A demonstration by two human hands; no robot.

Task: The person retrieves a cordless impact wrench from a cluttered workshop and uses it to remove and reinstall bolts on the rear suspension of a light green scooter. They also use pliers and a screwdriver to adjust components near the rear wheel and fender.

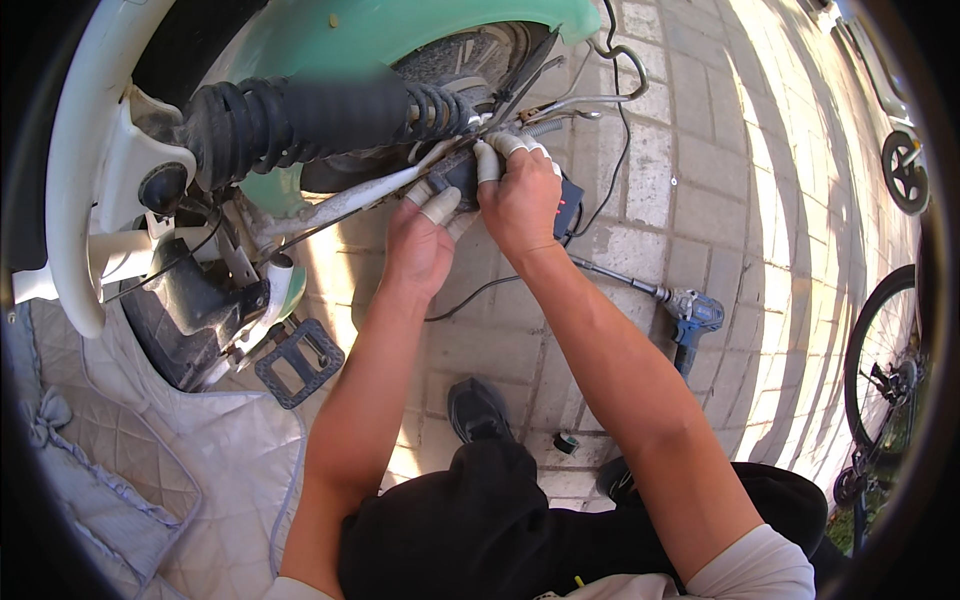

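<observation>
A small dark grey block [456, 177] sits below the rear wheel's axle, close against a white frame tube [345, 205]. My left hand [418, 240] is closed on it from below, thumb at its front. My right hand [522, 200] is closed at its right end; what those fingers pinch is hidden. Pale covers wrap several fingertips of both hands. Just above are a bent metal lever [600, 98] and a spring [543, 128]. Partly behind my right hand is a black box [569, 205] with small red lights.
A mint-green fender [420, 30], black shock absorber [300, 118] and pedal [299, 362] belong to the scooter at left. A blue power drill [694, 318] with a long socket lies on the paving. Black cables cross the bricks. A quilted cover [220, 455] hangs lower left; bicycle wheels stand at right.
</observation>
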